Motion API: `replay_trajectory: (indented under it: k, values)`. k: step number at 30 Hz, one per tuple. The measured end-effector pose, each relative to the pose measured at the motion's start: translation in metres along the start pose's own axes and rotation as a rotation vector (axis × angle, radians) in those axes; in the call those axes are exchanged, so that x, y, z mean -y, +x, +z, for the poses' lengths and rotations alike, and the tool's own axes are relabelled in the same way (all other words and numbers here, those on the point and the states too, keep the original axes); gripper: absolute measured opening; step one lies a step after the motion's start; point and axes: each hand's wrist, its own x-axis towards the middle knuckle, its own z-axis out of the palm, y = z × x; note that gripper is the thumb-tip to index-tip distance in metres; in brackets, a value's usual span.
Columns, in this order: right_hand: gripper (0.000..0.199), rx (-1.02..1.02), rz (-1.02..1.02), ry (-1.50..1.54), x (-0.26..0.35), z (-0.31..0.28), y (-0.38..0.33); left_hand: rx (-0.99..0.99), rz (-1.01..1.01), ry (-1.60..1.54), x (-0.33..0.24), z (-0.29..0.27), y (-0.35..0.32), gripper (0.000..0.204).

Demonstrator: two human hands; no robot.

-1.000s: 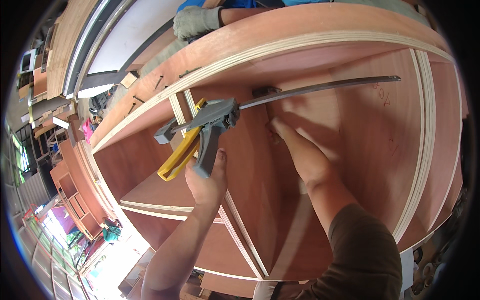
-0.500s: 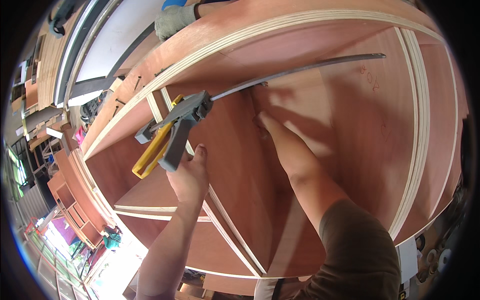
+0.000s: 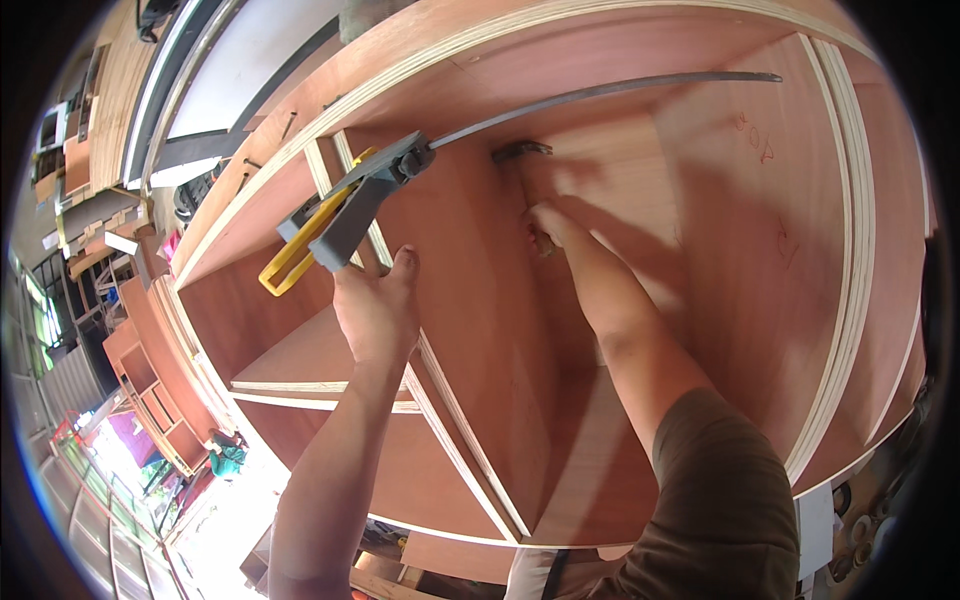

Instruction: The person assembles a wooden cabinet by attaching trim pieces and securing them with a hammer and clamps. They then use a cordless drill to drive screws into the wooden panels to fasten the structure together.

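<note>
Deep inside a compartment of a reddish plywood cabinet, my right hand is closed around a hammer, its dark head up near the back panel and the left divider. My left hand is at the front edge of that divider, thumb raised, its fingers partly hidden behind the grey handle of a bar clamp. The clamp has a yellow lever, and its long steel bar runs right across the top of the compartment. Its far end is near the right-hand wall, which bears red pencil marks.
Pale-edged plywood dividers and a shelf split the cabinet. Several dark screws or nails stick out of the outer panel. A person's grey glove shows at the top edge. Wooden frames stand at the left.
My right hand and the hammer have shifted slightly right, and more of the hammer head shows. The clamp and my left hand appear higher in view. The other person's glove has mostly left the picture.
</note>
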Motion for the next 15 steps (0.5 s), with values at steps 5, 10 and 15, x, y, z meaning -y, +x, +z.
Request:
replay_trajectory:
  k: [5,10,15]
  values:
    - [0.018,0.019,0.039,0.059,-0.017,-0.016,-0.010,-0.058,0.029,-0.004,0.003,0.002,-0.001,0.053]
    - [0.020,-0.054,0.002,0.148,-0.029,0.005,0.020,-0.020,-0.039,0.022,-0.007,-0.002,-0.004,0.053]
    - [0.021,-0.058,-0.059,0.100,0.014,0.043,0.035,-0.076,0.076,0.037,-0.007,0.001,-0.006,0.045]
